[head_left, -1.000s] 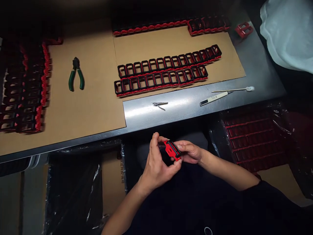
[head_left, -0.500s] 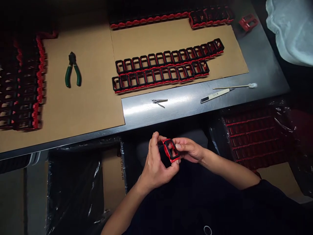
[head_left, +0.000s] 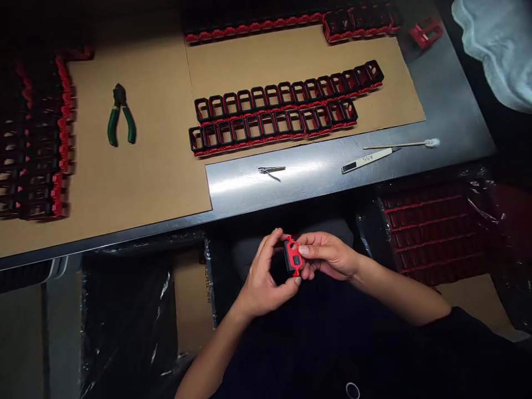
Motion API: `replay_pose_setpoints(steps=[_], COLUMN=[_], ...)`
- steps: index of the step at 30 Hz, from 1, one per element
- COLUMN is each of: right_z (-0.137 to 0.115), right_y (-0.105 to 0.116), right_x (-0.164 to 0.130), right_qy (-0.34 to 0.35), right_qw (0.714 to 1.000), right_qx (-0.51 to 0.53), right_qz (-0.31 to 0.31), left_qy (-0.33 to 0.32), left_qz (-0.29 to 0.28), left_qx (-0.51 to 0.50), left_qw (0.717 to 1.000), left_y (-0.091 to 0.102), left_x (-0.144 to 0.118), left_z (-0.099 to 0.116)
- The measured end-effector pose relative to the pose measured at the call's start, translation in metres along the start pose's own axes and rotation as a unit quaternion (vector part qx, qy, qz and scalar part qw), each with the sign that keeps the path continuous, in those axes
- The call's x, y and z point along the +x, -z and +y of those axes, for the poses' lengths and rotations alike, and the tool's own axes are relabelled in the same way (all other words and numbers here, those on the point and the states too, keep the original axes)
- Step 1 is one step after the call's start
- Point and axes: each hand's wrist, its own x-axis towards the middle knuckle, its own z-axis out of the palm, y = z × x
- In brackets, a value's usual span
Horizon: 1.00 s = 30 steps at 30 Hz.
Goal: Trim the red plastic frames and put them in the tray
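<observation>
A small red and black plastic frame [head_left: 295, 256] is held between both hands, in front of the bench edge. Its red side, with a round hole and a dark rectangular piece, faces the camera. My left hand [head_left: 266, 277] grips it by its two ends, fingers at the top and thumb at the bottom. My right hand [head_left: 328, 255] pinches its right side, the thumb on the red face; some fingertips are hidden behind it. On the bench, two rows of similar frames [head_left: 274, 119] stand side by side on the cardboard [head_left: 162, 172].
Green-handled cutters [head_left: 120, 116] lie on the cardboard. Small metal nippers [head_left: 271, 172], a craft knife [head_left: 368, 160] and a cotton swab [head_left: 399, 146] lie along the metal bench edge. More frames [head_left: 37, 138] are stacked left. A lone red frame [head_left: 426, 33] sits back right. A plastic-lined box [head_left: 432, 233] holds many frames.
The frame has been turned in my hands: its open black-rimmed side faced the camera before, its red side with the round hole does now. Both hands still hold it.
</observation>
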Motion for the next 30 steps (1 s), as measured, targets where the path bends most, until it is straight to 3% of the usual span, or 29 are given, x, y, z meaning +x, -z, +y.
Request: replay_pose_setpoints(steps=[4, 6, 7, 8, 9, 11, 12, 13, 14, 15, 16, 18, 20, 21, 25, 28, 30], right_z=[-0.001, -0.003, -0.004, -0.006, -0.008, -0.011, -0.012, -0.012, -0.012, -0.012, -0.013, -0.019, -0.033, -0.042, -0.084, -0.103, -0.104], right_y=[-0.004, -0.004, -0.005, -0.005, -0.006, -0.005, -0.005, -0.005, -0.004, -0.003, -0.002, 0.000, 0.001, 0.001, -0.003, -0.004, -0.002], right_x=[-0.003, -0.007, -0.009, -0.011, -0.012, -0.014, -0.013, -0.013, -0.012, -0.012, -0.011, -0.010, -0.004, 0.002, 0.047, 0.081, 0.083], right_qy=[0.023, 0.079, 0.134, 0.207, 0.290, 0.440, 0.490, 0.521, 0.538, 0.544, 0.542, 0.534, 0.526, 0.521, 0.442, 0.352, 0.354], right_qw=[0.997, 0.984, 0.964, 0.927, 0.867, 0.702, 0.621, 0.558, 0.518, 0.501, 0.506, 0.542, 0.563, 0.555, 0.473, 0.456, 0.460], right_qx=[-0.070, -0.155, -0.224, -0.309, -0.402, -0.560, -0.612, -0.646, -0.665, -0.673, -0.671, -0.649, -0.632, -0.635, -0.713, -0.763, -0.762], right_qz=[0.032, 0.049, 0.055, 0.056, 0.051, 0.029, 0.018, 0.013, 0.012, 0.014, 0.016, 0.032, 0.087, 0.129, 0.269, 0.293, 0.288], left_qy=[0.001, 0.036, 0.061, 0.087, 0.111, 0.139, 0.145, 0.144, 0.136, 0.119, 0.097, 0.048, 0.011, -0.004, -0.073, -0.118, -0.125], left_qz=[-0.009, -0.016, -0.021, -0.030, -0.039, -0.044, -0.040, -0.032, -0.020, -0.005, 0.010, 0.042, 0.074, 0.087, 0.130, 0.133, 0.129], left_qx=[0.004, -0.041, -0.085, -0.138, -0.190, -0.257, -0.267, -0.267, -0.265, -0.264, -0.264, -0.259, -0.234, -0.215, -0.106, -0.006, 0.034], left_qw=[1.000, 0.998, 0.994, 0.986, 0.975, 0.955, 0.952, 0.952, 0.954, 0.957, 0.960, 0.964, 0.969, 0.973, 0.983, 0.984, 0.983], left_y=[0.003, 0.005, 0.006, 0.007, 0.008, 0.009, 0.008, 0.007, 0.006, 0.004, 0.002, 0.000, -0.002, -0.003, -0.005, -0.006, -0.005], left_x=[0.000, -0.002, -0.003, -0.004, -0.005, -0.005, -0.005, -0.005, -0.004, -0.004, -0.004, -0.004, -0.004, -0.004, -0.002, -0.003, -0.004], left_z=[-0.002, -0.003, -0.003, -0.004, -0.004, -0.004, -0.004, -0.004, -0.004, -0.004, -0.003, -0.003, -0.001, 0.000, 0.005, 0.008, 0.009])
